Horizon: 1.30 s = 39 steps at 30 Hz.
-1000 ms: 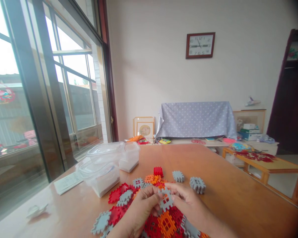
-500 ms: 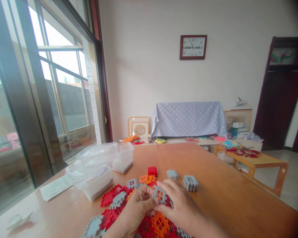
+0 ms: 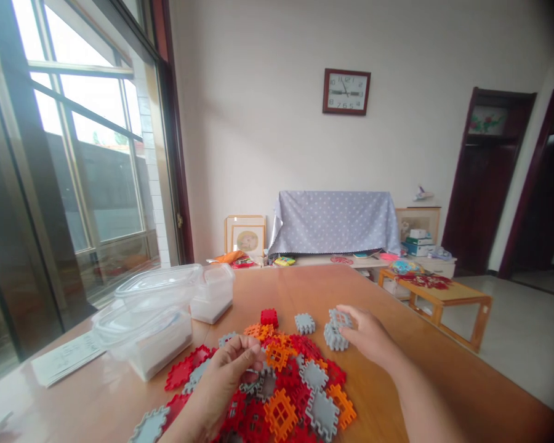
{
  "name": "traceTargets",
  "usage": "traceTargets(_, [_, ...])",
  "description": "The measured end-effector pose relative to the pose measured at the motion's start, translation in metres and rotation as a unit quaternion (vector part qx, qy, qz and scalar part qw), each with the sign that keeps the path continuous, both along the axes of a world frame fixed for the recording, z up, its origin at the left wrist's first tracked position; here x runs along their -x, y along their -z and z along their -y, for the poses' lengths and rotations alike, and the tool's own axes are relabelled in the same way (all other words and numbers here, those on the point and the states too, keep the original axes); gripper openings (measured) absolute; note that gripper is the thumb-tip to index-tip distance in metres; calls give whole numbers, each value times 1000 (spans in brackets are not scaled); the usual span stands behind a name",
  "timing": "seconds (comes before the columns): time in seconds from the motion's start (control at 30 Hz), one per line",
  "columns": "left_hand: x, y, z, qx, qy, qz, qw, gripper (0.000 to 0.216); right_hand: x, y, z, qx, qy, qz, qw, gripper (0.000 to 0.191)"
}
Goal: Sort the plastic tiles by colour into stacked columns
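My right hand [image 3: 367,332] grips a grey window-pattern interlocking tile [image 3: 340,317] between thumb and fingers. It is just over a small stack of grey tiles [image 3: 336,338]; I cannot tell whether the tile touches the stack. My left hand [image 3: 233,366] hovers at the left of a loose pile, its fingers curled together and no tile visible in them. In the pile lie red tiles [image 3: 305,346], orange window tiles [image 3: 281,413] and solid grey tiles [image 3: 323,413]. Behind the pile are a stack of red tiles [image 3: 268,317] and a stack of solid grey tiles [image 3: 305,323].
Clear plastic containers [image 3: 159,347] with lids stand on the left of the wooden table [image 3: 277,289], beside a paper sheet [image 3: 67,358]. A low wooden bench [image 3: 447,299] stands beyond the table's right edge. Large windows line the left side.
My hands have parted. My right hand has carried the grey window tile right to the grey stack, while my left hand stays by the pile. The view has turned slightly right.
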<state>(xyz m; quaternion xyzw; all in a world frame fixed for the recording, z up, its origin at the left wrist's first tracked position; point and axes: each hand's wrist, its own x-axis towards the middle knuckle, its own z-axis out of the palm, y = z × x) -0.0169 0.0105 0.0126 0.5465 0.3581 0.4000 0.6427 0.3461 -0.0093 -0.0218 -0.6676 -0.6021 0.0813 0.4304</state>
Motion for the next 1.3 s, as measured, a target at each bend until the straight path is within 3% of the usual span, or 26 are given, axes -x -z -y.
traceTargets(0.17, [-1,-6,3,-3,-38,-14,999,40,-10,18,-6,54,-14,-18,998,60])
traceTargets(0.37, [-2,-9,5,-2,-59,-29,998,47,-9,25,-10,76,-29,-38,996,62])
traceTargets(0.87, [1,-9,5,-6,-62,-32,998,48,-6,32,-14,66,-58,-86,992,58])
traceTargets(1.13, [5,-4,-5,-10,-43,-31,999,42,2,19,-7,30,-32,-63,997,57])
traceTargets(1.23, [8,-3,-7,-41,-62,-32,997,37,23,6,-1,-16,-21,-28,999,46])
traceTargets(1.3, [11,-2,-10,-62,-80,-41,994,35,44,-2,4,-32,-55,2,998,40])
